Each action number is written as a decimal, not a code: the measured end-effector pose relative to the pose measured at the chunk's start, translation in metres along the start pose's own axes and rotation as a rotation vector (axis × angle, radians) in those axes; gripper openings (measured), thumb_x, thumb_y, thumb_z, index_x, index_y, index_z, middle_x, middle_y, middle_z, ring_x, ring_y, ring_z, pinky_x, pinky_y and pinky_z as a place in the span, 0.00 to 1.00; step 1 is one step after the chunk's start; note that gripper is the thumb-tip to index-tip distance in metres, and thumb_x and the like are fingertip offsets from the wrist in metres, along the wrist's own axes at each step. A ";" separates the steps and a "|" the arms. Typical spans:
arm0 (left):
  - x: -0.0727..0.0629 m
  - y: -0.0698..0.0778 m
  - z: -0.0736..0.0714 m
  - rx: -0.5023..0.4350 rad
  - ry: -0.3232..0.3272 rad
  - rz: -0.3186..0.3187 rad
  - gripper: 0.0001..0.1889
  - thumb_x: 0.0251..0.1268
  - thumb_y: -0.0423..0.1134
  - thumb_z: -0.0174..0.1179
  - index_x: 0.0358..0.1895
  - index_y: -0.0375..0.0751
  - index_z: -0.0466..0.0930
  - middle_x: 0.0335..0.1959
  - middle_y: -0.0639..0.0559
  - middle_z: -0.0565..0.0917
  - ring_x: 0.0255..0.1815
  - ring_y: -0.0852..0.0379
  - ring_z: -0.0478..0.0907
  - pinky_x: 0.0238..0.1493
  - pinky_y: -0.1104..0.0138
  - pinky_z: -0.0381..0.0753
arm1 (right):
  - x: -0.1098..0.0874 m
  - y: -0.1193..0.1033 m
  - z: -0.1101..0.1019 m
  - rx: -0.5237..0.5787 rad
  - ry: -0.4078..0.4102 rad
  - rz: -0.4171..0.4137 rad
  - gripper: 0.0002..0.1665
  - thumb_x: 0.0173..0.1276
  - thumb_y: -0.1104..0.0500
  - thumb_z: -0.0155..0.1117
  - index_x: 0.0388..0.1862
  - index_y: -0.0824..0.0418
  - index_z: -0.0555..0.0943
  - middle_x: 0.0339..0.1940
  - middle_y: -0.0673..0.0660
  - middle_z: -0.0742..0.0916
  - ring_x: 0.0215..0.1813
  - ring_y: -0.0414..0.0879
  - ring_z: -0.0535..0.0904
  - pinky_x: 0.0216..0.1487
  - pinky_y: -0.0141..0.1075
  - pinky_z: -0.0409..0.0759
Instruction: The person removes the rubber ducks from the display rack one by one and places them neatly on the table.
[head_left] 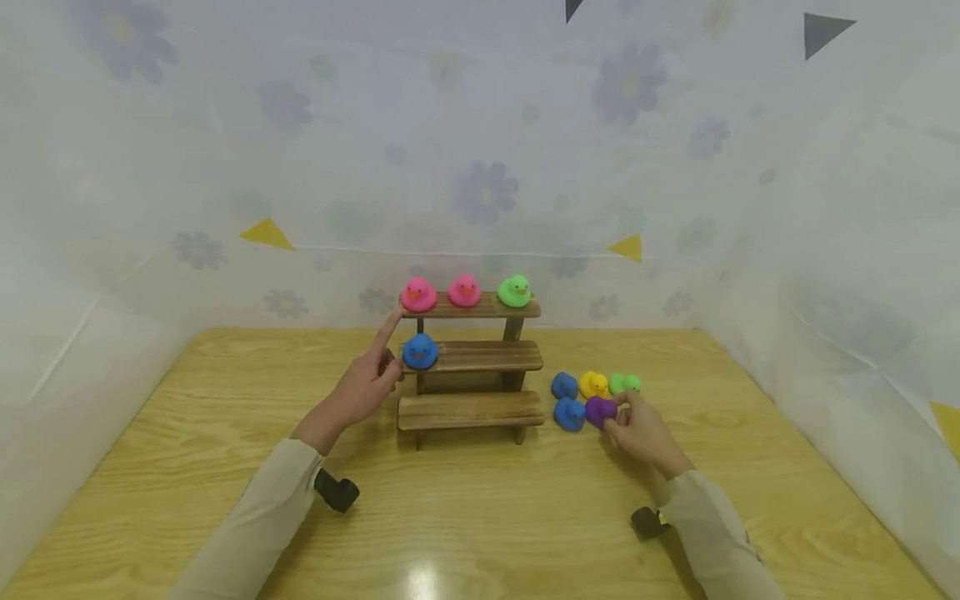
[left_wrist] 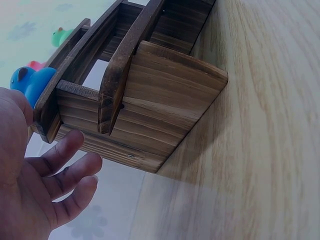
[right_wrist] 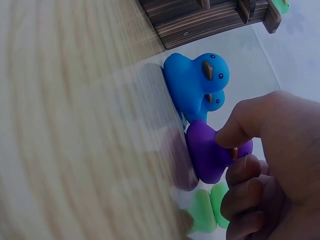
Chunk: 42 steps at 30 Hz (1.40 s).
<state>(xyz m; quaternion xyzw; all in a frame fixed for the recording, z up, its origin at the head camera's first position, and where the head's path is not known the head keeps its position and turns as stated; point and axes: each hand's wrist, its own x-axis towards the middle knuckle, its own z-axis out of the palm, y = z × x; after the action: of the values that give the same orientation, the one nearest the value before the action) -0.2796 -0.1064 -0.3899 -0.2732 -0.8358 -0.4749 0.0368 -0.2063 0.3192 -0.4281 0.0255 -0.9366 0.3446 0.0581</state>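
My right hand (head_left: 643,432) pinches a purple rubber duck (head_left: 597,411) between thumb and fingers, low over the table right of a wooden stand. Beside it sit two blue ducks (head_left: 569,414), with a yellow duck (head_left: 593,384) and a green duck (head_left: 625,383) behind. At the stand's left end, my left hand (left_wrist: 30,175) holds nothing; its index finger points up to the top tier and the others are loosely bent. Close to that hand, a blue duck (head_left: 420,352) sits on the middle tier. Two pink ducks (head_left: 465,291) and a green duck (head_left: 515,292) line the top tier.
The three-tier wooden stand (head_left: 471,410) stands mid-table, its bottom tier toward me. A wood-grain table (head_left: 480,508) lies under everything. Flowered white sheeting (head_left: 480,125) encloses the back and sides. Each wrist carries a small black camera (head_left: 339,492).
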 end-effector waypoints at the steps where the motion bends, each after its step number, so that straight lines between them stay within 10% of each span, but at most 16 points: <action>1: 0.000 0.000 0.000 0.002 -0.001 0.001 0.37 0.75 0.35 0.42 0.78 0.66 0.36 0.31 0.36 0.77 0.26 0.48 0.72 0.27 0.61 0.73 | 0.000 0.000 0.000 -0.005 0.000 0.005 0.19 0.61 0.66 0.60 0.50 0.72 0.69 0.15 0.49 0.74 0.18 0.37 0.68 0.19 0.29 0.67; 17: 0.000 0.000 0.000 0.017 0.000 0.009 0.37 0.74 0.35 0.42 0.78 0.65 0.36 0.27 0.42 0.76 0.22 0.55 0.70 0.26 0.63 0.73 | -0.003 -0.004 -0.005 -0.051 0.001 -0.073 0.31 0.56 0.71 0.61 0.58 0.76 0.64 0.19 0.51 0.75 0.22 0.37 0.68 0.24 0.29 0.68; 42: 0.000 0.000 0.000 0.007 0.007 0.021 0.37 0.73 0.34 0.43 0.78 0.62 0.37 0.29 0.35 0.77 0.23 0.54 0.70 0.25 0.64 0.74 | -0.002 -0.021 -0.005 0.034 0.016 -0.099 0.23 0.68 0.68 0.56 0.60 0.72 0.65 0.18 0.52 0.73 0.18 0.36 0.65 0.19 0.29 0.68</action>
<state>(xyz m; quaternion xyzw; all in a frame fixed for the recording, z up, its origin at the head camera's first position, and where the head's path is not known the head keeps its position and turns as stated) -0.2793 -0.1067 -0.3896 -0.2800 -0.8344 -0.4725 0.0457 -0.2025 0.3068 -0.4110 0.0701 -0.9276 0.3576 0.0820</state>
